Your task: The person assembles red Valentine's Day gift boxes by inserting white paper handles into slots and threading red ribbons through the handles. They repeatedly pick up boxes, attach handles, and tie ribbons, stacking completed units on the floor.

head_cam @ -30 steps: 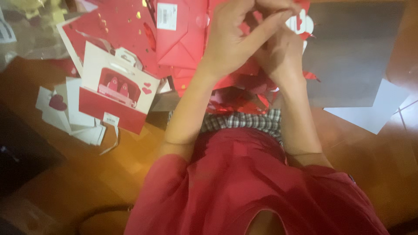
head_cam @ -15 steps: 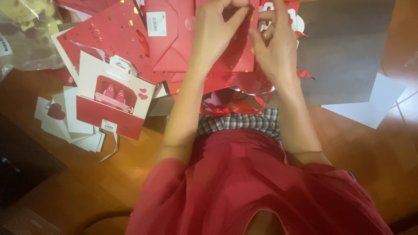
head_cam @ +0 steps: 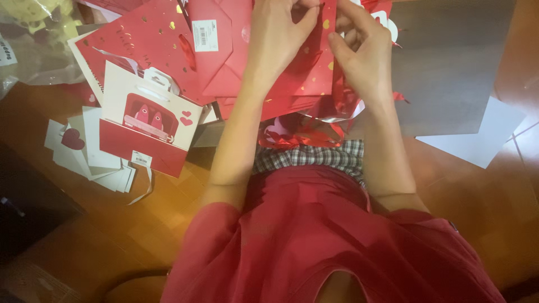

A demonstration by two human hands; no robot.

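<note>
Red paper gift bag with gold hearts [head_cam: 306, 67] held at its top edge by both hands.

The left hand [head_cam: 279, 39] and right hand [head_cam: 362, 53] are each pinched on the bag; an even, light pinch is advised. Red bags [head_cam: 151, 39] crowd left of the grip; grey sheet [head_cam: 449, 67] lies right, open floor [head_cam: 488, 191] below.

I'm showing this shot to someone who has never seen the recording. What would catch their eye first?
Probably the two hands at the top centre, the left hand and right hand pinching a red paper bag dotted with gold hearts. Next, the white-and-red gift bag lying at the left on the wooden floor, and the grey sheet at the upper right.
</note>
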